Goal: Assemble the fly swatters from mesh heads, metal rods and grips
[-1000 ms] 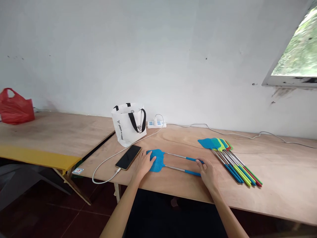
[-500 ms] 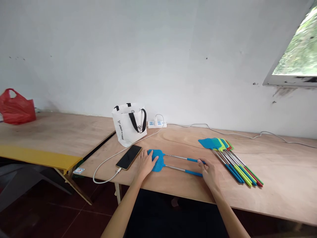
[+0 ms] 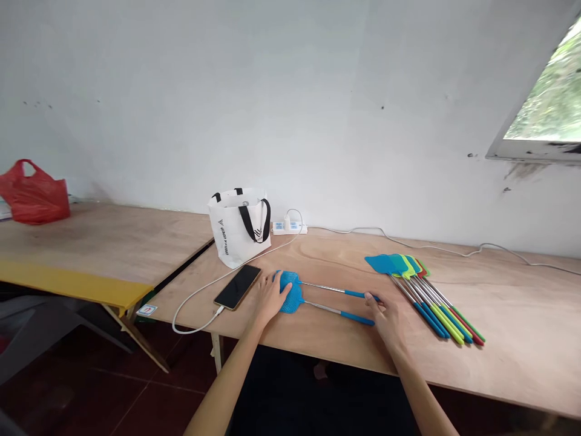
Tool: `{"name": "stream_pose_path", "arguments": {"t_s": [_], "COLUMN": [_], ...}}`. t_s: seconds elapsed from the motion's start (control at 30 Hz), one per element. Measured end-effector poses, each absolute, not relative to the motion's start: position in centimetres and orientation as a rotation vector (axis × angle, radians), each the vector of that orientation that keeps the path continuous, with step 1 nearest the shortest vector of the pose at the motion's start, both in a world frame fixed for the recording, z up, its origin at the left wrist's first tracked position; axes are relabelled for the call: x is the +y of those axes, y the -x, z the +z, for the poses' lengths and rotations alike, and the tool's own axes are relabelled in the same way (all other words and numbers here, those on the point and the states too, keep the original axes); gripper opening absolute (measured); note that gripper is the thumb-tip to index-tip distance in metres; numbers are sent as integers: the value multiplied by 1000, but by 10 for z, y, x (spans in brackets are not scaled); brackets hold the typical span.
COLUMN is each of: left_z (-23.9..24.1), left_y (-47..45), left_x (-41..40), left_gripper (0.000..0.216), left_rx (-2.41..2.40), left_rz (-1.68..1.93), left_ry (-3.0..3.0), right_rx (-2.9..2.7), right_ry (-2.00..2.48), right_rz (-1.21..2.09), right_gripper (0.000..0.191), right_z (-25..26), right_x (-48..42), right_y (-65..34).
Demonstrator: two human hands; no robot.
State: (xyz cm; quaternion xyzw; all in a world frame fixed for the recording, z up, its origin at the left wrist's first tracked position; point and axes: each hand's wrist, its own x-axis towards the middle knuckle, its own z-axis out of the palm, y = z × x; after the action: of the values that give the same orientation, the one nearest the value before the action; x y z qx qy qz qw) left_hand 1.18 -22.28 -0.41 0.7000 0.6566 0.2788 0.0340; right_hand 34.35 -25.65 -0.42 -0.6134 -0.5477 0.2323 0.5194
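Two blue fly swatters with metal shafts lie side by side on the plywood table. My left hand rests flat on their blue mesh heads at the left end. My right hand touches their blue handle ends, fingers loosely curled around them. A fanned row of several swatters, blue, green and red, lies to the right of my right hand.
A black phone on a white charging cable lies just left of my left hand. Behind it stands a white tote bag and a power strip by the wall. A red plastic bag sits on the neighbouring table.
The two swatters and both hands stay almost where they were; the view has shifted slightly. My right fingers have slid a little along the handle ends.
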Motion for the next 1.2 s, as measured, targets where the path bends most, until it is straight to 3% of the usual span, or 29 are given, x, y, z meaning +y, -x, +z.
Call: {"name": "stream_pose_path", "arguments": {"t_s": [0.43, 0.9, 1.2], "left_z": [-5, 0, 6], "left_y": [-4, 1, 0], "left_x": [-213, -211, -211], "left_gripper": [37, 45, 41], "left_rx": [1554, 1477, 1289], "left_rz": [1422, 1519, 1708], "left_ry": [-1720, -1475, -1482], "right_rx": [-1313, -1364, -1335], "right_ry": [1482, 1379, 1358], "right_rz": [511, 423, 432], "right_gripper": [61, 47, 50], "right_z": [10, 5, 9], "right_x": [-264, -264, -265], "right_y": [-338, -336, -334]}}
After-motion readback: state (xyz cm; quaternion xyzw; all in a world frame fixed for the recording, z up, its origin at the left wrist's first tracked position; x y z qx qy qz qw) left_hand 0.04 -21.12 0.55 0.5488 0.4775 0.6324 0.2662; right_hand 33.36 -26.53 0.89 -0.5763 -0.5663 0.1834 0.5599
